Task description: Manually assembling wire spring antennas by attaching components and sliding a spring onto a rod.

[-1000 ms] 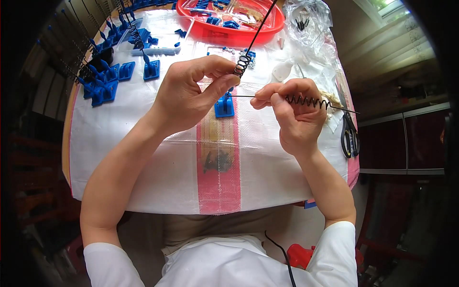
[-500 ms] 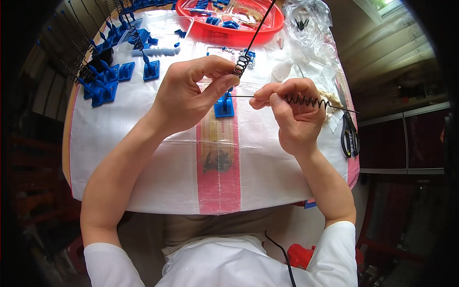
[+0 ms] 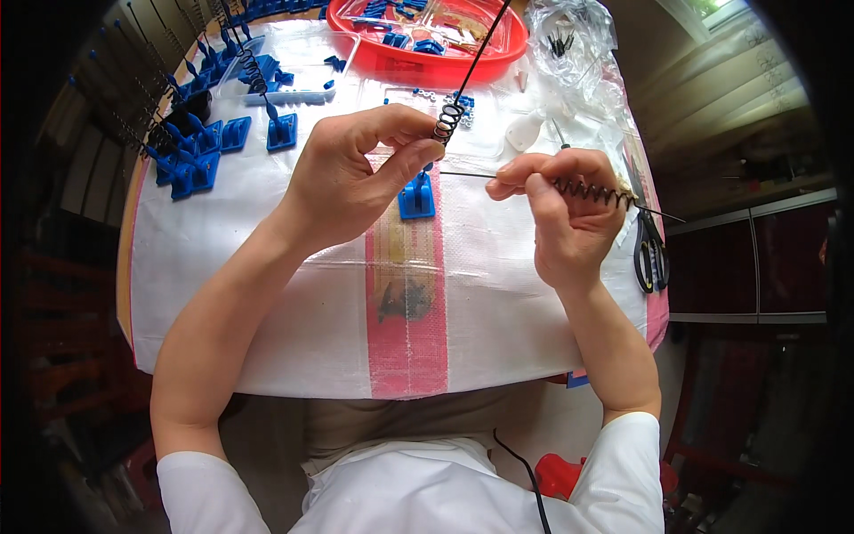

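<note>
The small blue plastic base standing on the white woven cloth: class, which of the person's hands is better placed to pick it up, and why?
Left, probably. The left hand sits right beside the small blue plastic base, while the right hand is farther off, gripping a black coiled spring on a thin rod.

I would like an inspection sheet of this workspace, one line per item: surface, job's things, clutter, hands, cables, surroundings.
Surface: table covered with a white woven sheet that has a pink stripe down the middle.
Job's things: black coil spring on a thin black rod; second spring on a thin wire; blue plastic base on the sheet between the hands.
Clutter: red tray with small parts, blue bases with rods at far left, clear plastic bag, black scissors.
Hands: left hand has a pinching grip on the first spring; right hand is closed around the second spring.
Cables: one black cable by the shirt.
Surroundings: dark cabinet at right.
</note>
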`<state>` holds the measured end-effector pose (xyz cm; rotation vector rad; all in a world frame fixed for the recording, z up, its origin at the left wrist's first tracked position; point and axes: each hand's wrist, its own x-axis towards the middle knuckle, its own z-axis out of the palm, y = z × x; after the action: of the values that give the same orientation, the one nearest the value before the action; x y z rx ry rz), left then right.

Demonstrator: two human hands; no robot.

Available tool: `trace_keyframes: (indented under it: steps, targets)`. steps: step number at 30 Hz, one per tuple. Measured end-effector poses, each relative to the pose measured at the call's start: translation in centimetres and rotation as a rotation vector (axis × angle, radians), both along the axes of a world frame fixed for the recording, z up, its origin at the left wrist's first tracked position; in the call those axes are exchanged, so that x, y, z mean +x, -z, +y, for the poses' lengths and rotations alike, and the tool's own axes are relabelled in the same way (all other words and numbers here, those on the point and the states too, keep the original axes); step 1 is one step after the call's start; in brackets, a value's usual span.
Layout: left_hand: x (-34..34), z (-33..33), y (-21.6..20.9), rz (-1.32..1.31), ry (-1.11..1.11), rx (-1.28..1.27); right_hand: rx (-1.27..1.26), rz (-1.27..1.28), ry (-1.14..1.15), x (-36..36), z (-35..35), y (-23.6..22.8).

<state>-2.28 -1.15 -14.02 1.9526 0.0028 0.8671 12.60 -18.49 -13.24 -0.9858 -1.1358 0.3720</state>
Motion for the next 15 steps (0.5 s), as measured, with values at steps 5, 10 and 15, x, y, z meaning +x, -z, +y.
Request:
trace_keyframes:
  steps: [5,10,15]
  targets:
    - [0.0,-0.1,-0.3,0.004,0.012,0.009,0.177,-0.226,0.114,2.2,-1.2,-2.4]
    - [-0.2,0.0,-0.1,0.052,0.006,-0.022,0.096,-0.649,0.533,5.0,-3.6,-6.0]
    - [-0.2,-0.2,-0.6,0.078,0.005,-0.004,-0.253,-1.393,0.644,7.4,-5.4,-4.6]
